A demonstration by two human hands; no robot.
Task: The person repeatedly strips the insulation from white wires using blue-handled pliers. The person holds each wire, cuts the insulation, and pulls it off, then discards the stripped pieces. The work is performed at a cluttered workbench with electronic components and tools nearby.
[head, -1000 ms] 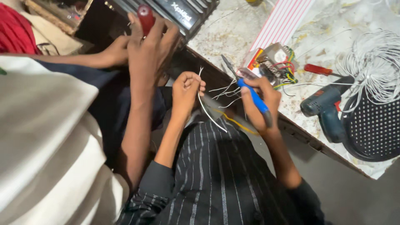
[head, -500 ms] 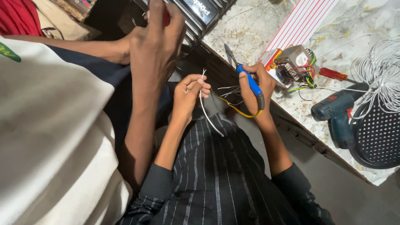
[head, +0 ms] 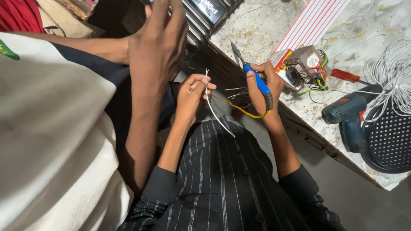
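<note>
My hands have drawn nearer: left hand (head: 192, 92) pinches the white wire (head: 212, 107) upright, right hand (head: 262, 83) is clenched round the blue-handled cutters (head: 252, 75), tips clear for trimming.

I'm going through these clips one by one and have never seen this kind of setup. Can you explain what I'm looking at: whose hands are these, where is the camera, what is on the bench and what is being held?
There is no machine here. The single view comes from a camera worn on a person's head, looking down at their own arms in dark striped sleeves.

The left hand pinches a thin white wire between its fingertips. The right hand grips blue-handled pliers, points up, and a yellow wire loops below it.

The large hand on the left belongs to another person in a pale shirt; it reaches toward a dark ribbed metal case.

On the marble-patterned bench lie a small component with coloured wires, a red-handled screwdriver, a blue cordless drill, a coil of white wire and a black perforated grille.
</note>
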